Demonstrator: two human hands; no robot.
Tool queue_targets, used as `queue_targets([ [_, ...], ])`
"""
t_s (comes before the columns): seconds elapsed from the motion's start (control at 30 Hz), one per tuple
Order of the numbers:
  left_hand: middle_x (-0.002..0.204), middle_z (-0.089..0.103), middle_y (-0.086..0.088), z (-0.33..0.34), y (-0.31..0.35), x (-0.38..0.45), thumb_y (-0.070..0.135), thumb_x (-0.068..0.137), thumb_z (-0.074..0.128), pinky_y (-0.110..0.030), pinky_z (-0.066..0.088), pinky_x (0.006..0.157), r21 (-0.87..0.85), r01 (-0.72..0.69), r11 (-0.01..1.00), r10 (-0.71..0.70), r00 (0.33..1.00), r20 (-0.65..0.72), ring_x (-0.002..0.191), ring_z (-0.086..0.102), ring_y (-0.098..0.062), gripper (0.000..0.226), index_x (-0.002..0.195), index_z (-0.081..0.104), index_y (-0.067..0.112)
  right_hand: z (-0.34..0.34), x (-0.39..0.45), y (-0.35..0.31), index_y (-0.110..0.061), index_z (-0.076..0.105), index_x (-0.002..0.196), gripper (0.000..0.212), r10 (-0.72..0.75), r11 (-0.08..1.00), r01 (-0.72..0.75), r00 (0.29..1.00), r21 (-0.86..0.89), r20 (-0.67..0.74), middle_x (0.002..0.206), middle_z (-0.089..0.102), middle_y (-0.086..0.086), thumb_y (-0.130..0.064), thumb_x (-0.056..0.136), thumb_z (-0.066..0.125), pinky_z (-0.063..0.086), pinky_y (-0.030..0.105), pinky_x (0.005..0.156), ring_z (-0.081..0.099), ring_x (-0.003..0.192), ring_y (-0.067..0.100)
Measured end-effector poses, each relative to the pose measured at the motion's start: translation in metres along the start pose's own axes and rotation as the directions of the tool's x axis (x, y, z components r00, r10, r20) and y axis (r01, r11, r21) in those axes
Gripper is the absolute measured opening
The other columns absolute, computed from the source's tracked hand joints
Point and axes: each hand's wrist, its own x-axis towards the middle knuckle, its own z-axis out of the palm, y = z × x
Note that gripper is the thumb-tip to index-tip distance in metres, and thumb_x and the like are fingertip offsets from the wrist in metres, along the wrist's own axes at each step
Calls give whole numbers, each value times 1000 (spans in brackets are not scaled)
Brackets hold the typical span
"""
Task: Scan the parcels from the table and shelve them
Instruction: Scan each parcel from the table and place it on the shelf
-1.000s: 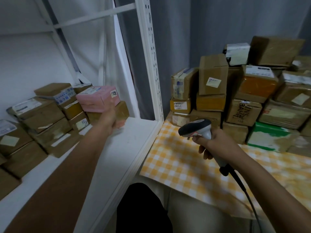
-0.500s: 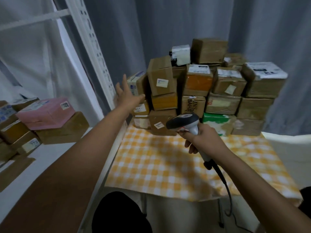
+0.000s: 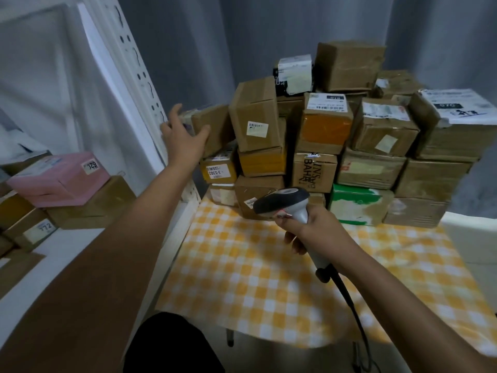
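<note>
A brown cardboard parcel [image 3: 212, 125], taped and slightly tilted, sits atop the left end of the stack on the checked surface [image 3: 242, 278], centre-left of the frame. The left hand [image 3: 183, 135] reaches it with a released grip, fingers spread against its near face. Lower centre, the right hand [image 3: 314, 232] is clenched around a barcode scanner [image 3: 285, 203].

Left hand [image 3: 185, 135]: you drew it off the pink parcel [image 3: 57, 179] on the shelf and reached it to the leftmost cardboard box [image 3: 212, 125], fingers spread.
</note>
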Motion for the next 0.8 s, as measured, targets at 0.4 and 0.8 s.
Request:
queue_targets([
  [0.4, 147, 33, -2, -98, -33, -192, 10, 85, 79, -2, 34, 103, -115, -34, 993, 21, 994, -107, 129, 39, -2, 85, 156, 32, 14, 19, -23, 19, -7, 68, 98, 18, 55, 975, -28, 991, 219, -119, 69, 69, 11, -25, 95, 67, 46, 26, 47, 57, 47, 17],
  [0.8, 137, 51, 1, -50, -64, -283, 67, 83, 59, -51, 37, 110, 246, -517, 820, 421, 836, 353, 127, 45, -18, 71, 138, 56, 23, 28, -51, 39, -12, 67, 90, 12, 58, 972, -8, 977, 236, -207, 71, 69, 10, -22, 96, 65, 50, 29, 52, 59, 53, 20],
])
